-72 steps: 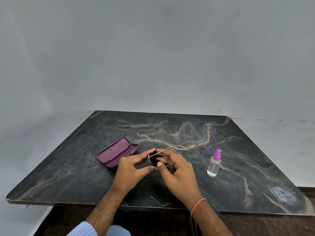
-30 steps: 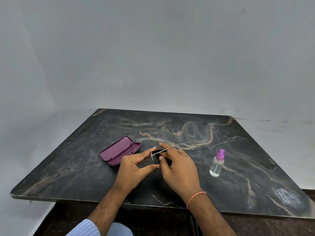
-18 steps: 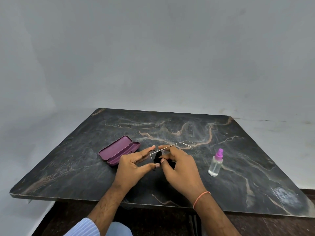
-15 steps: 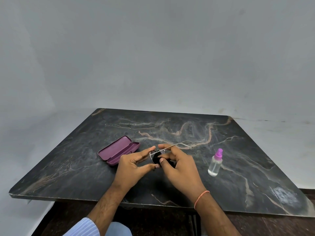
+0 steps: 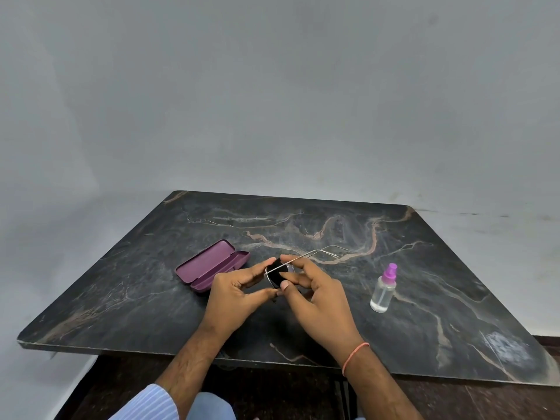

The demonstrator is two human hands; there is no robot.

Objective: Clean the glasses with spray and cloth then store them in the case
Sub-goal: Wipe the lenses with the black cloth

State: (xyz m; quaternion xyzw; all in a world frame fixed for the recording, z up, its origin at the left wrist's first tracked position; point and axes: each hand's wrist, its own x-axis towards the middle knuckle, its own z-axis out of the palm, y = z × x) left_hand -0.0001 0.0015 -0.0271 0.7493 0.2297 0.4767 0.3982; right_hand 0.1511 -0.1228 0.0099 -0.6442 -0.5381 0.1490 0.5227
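Item: glasses (image 5: 274,272), thin metal frame, held above the dark marbled surface (image 5: 454,268) between both hands.

Left hand (image 5: 235,294): thumb and forefinger pinch the frame at the near lens rim. Right hand (image 5: 318,294): fingers (image 5: 292,259) curl round a dark cloth (image 5: 277,277) and press it to the lens, thumb opposing. Temple arms (image 5: 327,250) stand unfolded, reaching away beyond the right fingers, clear of the surface.

Step in hand, as judged: wiping a lens; storing not yet begun.

Case (image 5: 212,265): purple, open, lying on the surface just left of and beyond the left fingers. Spray bottle (image 5: 383,289): clear, purple cap, upright, well to the right of the right fingers.

Risks, as judged:
- The frame looks slender, so hard rubbing against a pinch at one rim may bend it or twist the bridge.
- Bare fingertips on the lens may smear what the cloth clears.
- The splayed arms must be folded before casing, or the lid will not seat.
- A slipped pinch drops the glasses onto stone.
- A wide sweep of the right wrist could topple the bottle.
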